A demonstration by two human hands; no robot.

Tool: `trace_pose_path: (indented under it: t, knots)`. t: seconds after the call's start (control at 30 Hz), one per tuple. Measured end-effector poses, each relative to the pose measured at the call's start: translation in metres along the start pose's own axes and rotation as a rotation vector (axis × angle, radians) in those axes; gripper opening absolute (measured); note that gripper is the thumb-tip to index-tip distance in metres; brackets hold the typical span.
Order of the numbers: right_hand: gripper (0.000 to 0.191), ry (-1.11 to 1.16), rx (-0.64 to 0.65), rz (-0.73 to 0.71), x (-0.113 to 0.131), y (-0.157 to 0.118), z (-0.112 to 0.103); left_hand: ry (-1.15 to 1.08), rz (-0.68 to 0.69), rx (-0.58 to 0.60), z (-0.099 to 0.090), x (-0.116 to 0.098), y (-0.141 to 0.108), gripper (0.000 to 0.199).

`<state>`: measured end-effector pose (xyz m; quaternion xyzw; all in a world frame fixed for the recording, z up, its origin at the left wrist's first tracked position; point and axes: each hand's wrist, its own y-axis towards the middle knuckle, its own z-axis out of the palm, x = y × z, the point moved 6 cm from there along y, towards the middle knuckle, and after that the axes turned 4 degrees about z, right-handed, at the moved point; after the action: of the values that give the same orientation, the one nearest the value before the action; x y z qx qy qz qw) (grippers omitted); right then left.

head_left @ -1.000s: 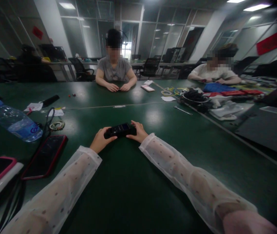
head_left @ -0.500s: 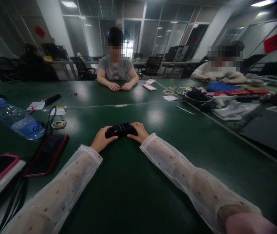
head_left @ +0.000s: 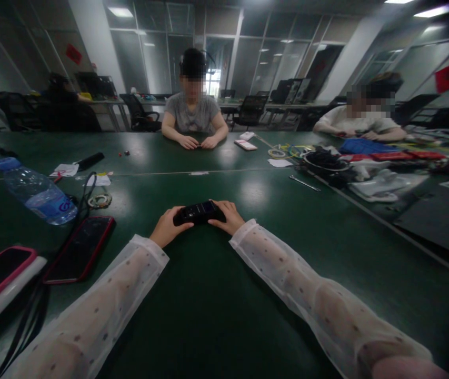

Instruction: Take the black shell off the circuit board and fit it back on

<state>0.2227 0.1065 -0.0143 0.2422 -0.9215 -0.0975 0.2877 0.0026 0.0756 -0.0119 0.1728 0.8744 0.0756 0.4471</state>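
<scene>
- Phone with a black face and red case (head_left: pixel 80 250) lies near left on the dark green tabletop (head_left: pixel 192 316), apart from both hands.
- Left hand (head_left: pixel 167 226) is clamped on the left end of a black oblong device with a small screen (head_left: pixel 197 213); right hand (head_left: pixel 228 217) grips its right end. The device sits between them, screen side up, on or just above the tabletop; I cannot tell which.
- By my judgement, gripping is done at both ends and release is not; the screen is too small to show any further progress.
- Clear plastic bottle with a blue cap (head_left: pixel 37 192) is farther left, untouched.
- Slim silver wrench (head_left: pixel 305 183) lies far right, also untouched.
- Co-worker in a grey top (head_left: pixel 192 113) sits at the far side.
</scene>
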Motion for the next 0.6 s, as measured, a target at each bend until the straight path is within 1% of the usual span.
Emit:
trace_pose_path:
  t: [0.2,0.3,0.5,0.6]
  knots:
    - [0.063,0.019,-0.030,0.008,-0.0014,-0.0005,-0.0015,-0.036,-0.002,0.022,-0.0018,-0.0056,-0.0007,0.056]
    - [0.064,0.032,-0.032,0.010,-0.0015,-0.0009,-0.0019,-0.063,-0.015,0.037,-0.0016,-0.0067,-0.0009,0.055]
    - [0.063,0.026,-0.016,0.027,-0.0053,-0.0003,0.0008,-0.130,-0.008,-0.001,-0.0020,-0.0060,0.0000,0.052]
    - [0.066,0.026,-0.015,0.040,-0.0091,-0.0003,0.0028,-0.175,-0.016,-0.003,-0.0015,-0.0050,0.0003,0.052]
